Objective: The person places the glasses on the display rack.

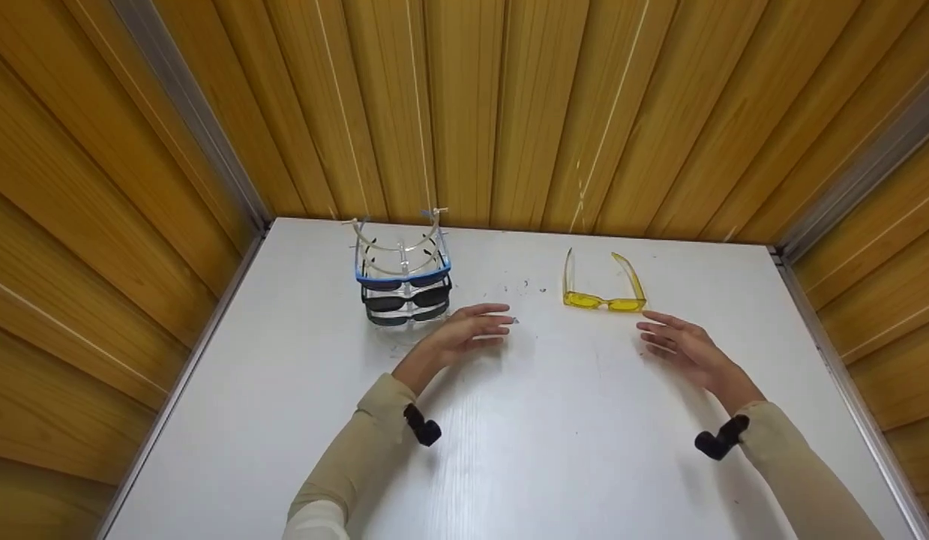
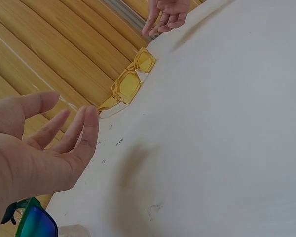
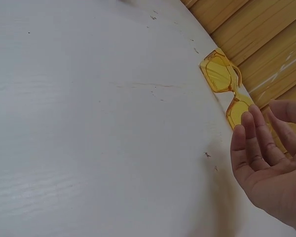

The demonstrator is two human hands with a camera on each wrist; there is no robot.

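Note:
Yellow glasses (image 1: 605, 302) lie on the white table with their temples spread toward the back wall; both wrist views show them too, as yellow frames (image 2: 127, 87) and yellow lenses (image 3: 218, 74). My right hand (image 1: 689, 350) is just in front of their right corner, fingers extended, holding nothing; whether a fingertip touches them cannot be told. My left hand (image 1: 464, 335), fingers loosely extended and holding nothing, hovers beside a clear stand bearing several pairs of glasses: one blue-framed (image 1: 403, 280), one black (image 1: 408, 299) and a dark-lensed pair (image 1: 409, 316) lowest.
The white table (image 1: 524, 450) meets a wood-slat wall (image 1: 464, 112) at its back edge, with slatted walls on both sides as well. Small dark marks (image 1: 525, 285) dot the table between the stand and the yellow glasses.

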